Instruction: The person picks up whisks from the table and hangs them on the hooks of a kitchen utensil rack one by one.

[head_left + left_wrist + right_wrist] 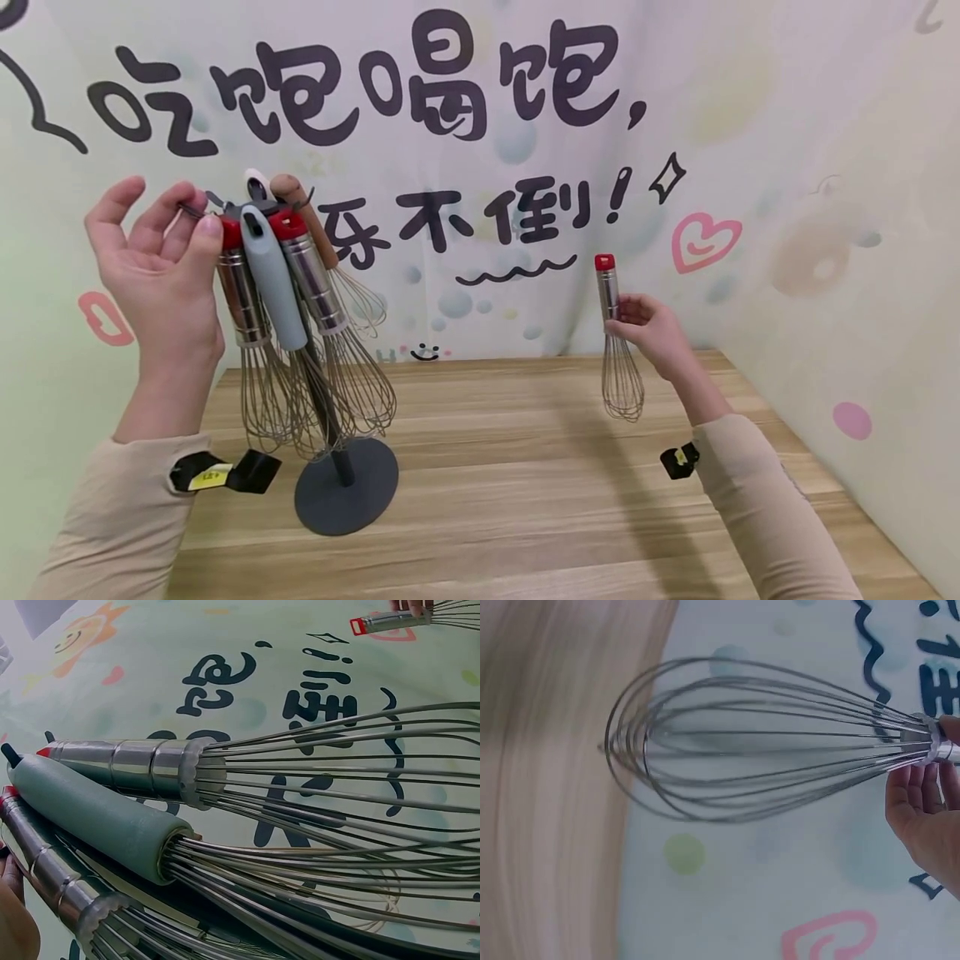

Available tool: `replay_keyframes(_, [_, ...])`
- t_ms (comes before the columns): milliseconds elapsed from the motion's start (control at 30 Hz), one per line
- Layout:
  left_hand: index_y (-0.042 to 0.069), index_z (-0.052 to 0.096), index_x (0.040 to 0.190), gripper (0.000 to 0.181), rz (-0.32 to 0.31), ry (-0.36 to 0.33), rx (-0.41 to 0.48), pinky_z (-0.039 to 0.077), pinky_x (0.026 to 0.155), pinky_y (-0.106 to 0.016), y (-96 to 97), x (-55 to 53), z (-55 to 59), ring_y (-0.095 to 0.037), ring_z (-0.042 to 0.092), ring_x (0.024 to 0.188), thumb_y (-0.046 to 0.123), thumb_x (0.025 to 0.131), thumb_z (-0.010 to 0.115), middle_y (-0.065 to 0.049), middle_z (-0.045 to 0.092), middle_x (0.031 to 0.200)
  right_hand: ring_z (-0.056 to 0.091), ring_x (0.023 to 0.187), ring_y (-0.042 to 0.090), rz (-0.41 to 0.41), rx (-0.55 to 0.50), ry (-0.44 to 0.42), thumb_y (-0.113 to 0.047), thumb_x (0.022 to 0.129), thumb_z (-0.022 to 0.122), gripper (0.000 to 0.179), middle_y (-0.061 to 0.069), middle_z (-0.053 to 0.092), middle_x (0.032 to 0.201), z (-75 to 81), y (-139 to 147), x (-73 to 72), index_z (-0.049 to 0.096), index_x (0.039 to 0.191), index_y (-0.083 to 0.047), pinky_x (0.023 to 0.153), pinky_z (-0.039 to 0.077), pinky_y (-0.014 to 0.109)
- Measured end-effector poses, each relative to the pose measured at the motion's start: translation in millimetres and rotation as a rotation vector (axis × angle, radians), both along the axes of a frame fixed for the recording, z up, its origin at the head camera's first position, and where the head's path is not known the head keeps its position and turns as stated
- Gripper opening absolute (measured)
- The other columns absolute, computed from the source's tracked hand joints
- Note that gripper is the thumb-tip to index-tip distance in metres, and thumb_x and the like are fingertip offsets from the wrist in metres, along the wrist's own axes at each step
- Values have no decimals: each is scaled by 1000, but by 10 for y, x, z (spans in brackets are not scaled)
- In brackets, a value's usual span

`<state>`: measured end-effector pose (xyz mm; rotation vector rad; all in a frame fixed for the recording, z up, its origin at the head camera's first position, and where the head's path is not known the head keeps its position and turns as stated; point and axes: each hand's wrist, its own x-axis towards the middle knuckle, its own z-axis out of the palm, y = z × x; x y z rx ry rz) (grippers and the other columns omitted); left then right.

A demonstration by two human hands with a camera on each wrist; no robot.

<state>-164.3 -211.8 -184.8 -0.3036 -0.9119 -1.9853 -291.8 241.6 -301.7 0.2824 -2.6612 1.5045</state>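
Note:
On the left stands a dark grey rack [347, 492] with a round base and hooks at its top. My left hand [161, 267] pinches one of those hooks between thumb and finger, the other fingers raised. Several whisks hang there: one with a pale blue-grey handle [276, 279], metal-handled ones with red ends [315, 279], and one with a wooden handle [318, 229]. Off to the right, my right hand [654, 333] grips another red-ended metal whisk [608, 287] low on its handle. That whisk's wire loops [757, 742] point down, above the table in the head view.
A wood-grain table [480, 475] lies under the rack and both arms. Behind it rises a pale wall covering [465, 275] with large dark lettering and coloured shapes. Another pale wall [847, 333] runs along the table's right edge.

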Motion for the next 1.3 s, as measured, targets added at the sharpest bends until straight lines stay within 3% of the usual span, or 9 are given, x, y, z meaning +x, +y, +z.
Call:
replay_keyframes(233, [5, 49, 116, 51, -2, -9, 5, 57, 83, -25, -4, -5, 13, -29, 63, 96, -17, 73, 66, -18, 65, 100, 54, 103, 9, 43, -98, -8, -14, 91, 64, 54, 17, 52, 127, 162, -227, 52, 40, 137, 2, 85, 47, 8])
replay_keyframes(567, [5, 48, 117, 51, -1, -20, -3, 57, 85, -25, 5, 4, 12, -29, 62, 98, -16, 74, 65, -18, 65, 102, 56, 99, 7, 85, -276, 34, -8, 89, 65, 40, -8, 57, 103, 338, -494, 165, 47, 125, -4, 84, 49, 10])
replay_keyframes(967, [5, 49, 116, 49, 4, -27, 12, 57, 85, -25, 2, 0, 16, -29, 62, 98, -17, 74, 64, -18, 65, 101, 59, 93, 7, 164, -460, 95, 1, 88, 62, 30, -9, 61, 98, 579, -832, 284, 54, 112, -15, 83, 52, 13])
replay_keyframes(1300, [4, 49, 115, 49, 5, -18, 21, 56, 86, -26, 11, -2, 16, -30, 62, 98, -18, 74, 63, -18, 65, 101, 56, 95, 10, 217, -458, 101, 2, 88, 61, 35, -4, 58, 101, 729, -1037, 394, 51, 122, -3, 84, 51, 15])
